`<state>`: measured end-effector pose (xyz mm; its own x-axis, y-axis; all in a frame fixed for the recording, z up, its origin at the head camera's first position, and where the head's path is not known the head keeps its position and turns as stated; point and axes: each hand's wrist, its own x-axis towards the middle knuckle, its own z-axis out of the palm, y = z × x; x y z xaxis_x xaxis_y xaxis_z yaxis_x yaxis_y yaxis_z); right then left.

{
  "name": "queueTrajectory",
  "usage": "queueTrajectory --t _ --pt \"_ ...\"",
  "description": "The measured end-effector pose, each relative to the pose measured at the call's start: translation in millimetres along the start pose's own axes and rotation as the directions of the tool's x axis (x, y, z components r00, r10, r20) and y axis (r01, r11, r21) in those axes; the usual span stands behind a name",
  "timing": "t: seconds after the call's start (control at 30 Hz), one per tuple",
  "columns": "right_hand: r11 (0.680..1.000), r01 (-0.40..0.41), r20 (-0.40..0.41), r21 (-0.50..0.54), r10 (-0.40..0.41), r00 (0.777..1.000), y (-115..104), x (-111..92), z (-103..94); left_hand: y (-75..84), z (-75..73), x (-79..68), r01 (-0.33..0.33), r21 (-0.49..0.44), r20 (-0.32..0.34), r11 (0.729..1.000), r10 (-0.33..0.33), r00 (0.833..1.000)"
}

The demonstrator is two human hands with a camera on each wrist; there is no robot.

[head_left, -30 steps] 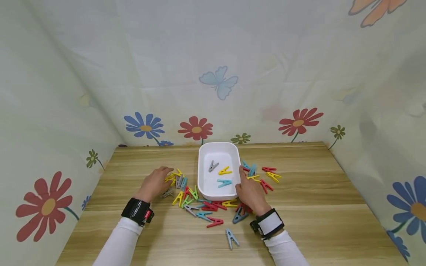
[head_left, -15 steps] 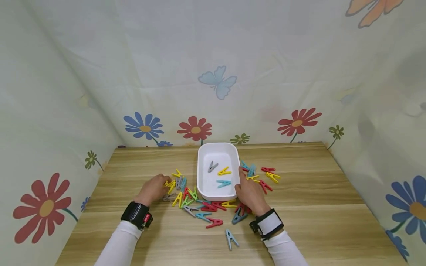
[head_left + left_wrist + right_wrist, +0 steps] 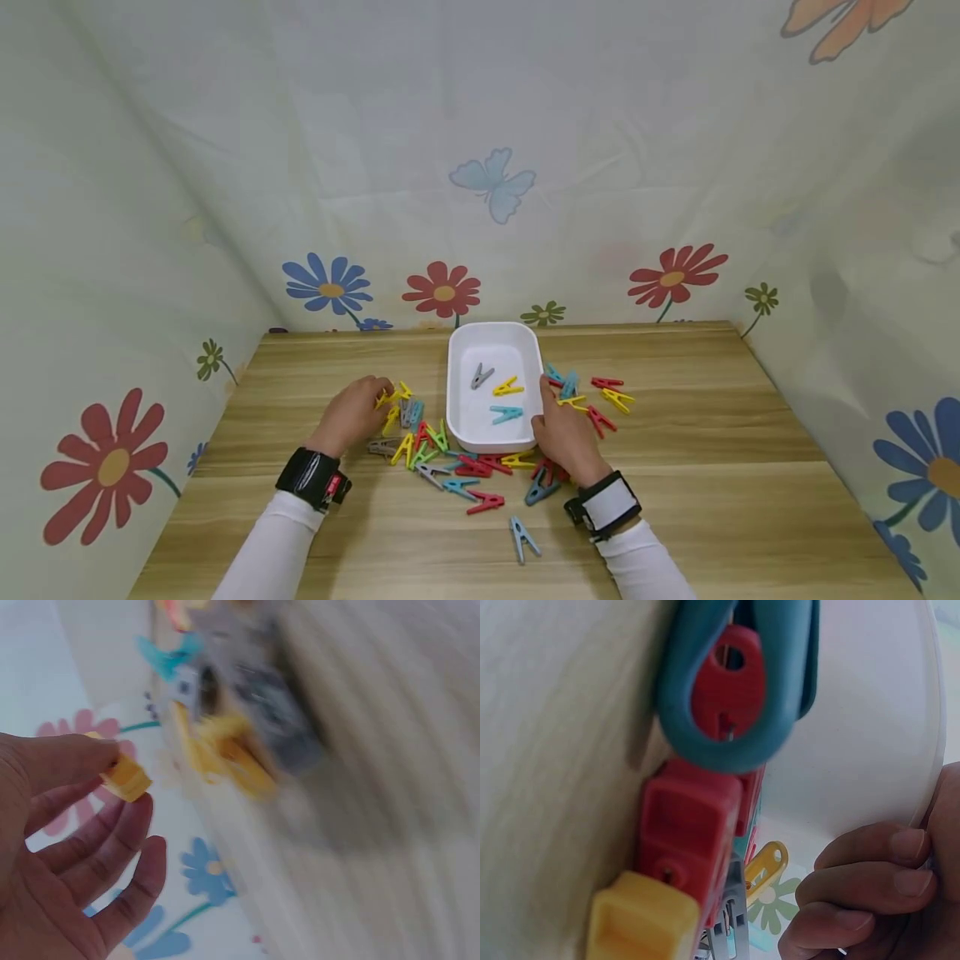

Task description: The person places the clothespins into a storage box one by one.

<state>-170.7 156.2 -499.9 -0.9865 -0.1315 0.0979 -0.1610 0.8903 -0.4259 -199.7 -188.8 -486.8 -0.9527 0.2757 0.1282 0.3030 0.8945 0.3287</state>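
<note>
My left hand is at the left of the clothespin pile, pinching a yellow clothespin between thumb and fingertips. Another yellow clothespin and a grey clothespin lie close by, blurred in the left wrist view. A white plastic tray stands mid-table. Inside lie a grey clothespin, a yellow clothespin and a light blue clothespin. At the tray's right side, my right hand grips the rim, its other fingers curled outside the wall.
Red, green, blue and yellow clothespins spread in front of the tray, with a red clothespin nearer me. One pale blue clothespin lies apart at the front. More, including a yellow clothespin, are right of the tray on the wooden table.
My left hand first drew back slightly among the yellow clothespins, then moved forward and up with one pinched. My right hand and the tray have stayed in place.
</note>
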Motion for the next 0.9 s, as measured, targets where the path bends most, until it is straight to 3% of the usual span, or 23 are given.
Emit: queueTrajectory --t 0.17,0.4,0.67,0.9 --pt "1.000 -0.008 0.009 0.007 0.008 1.000 0.5 -0.4 -1.8 28.7 -14.1 10.6 -0.087 -0.003 -0.079 0.996 0.086 0.993" --pt "1.000 -0.008 -0.002 -0.001 0.008 1.000 1.9 -0.2 -1.9 77.7 -30.5 26.5 -0.212 0.007 -0.153 0.977 0.211 0.965" --pt "1.000 -0.017 0.018 -0.003 0.017 1.000 2.4 1.1 0.2 128.3 -23.2 37.3 -0.311 0.076 -0.162 0.947 0.320 0.933" --pt "1.000 -0.018 0.035 -0.003 0.018 0.999 1.7 2.5 0.9 151.6 -13.2 46.8 -0.390 0.082 -0.110 0.917 0.397 0.911"
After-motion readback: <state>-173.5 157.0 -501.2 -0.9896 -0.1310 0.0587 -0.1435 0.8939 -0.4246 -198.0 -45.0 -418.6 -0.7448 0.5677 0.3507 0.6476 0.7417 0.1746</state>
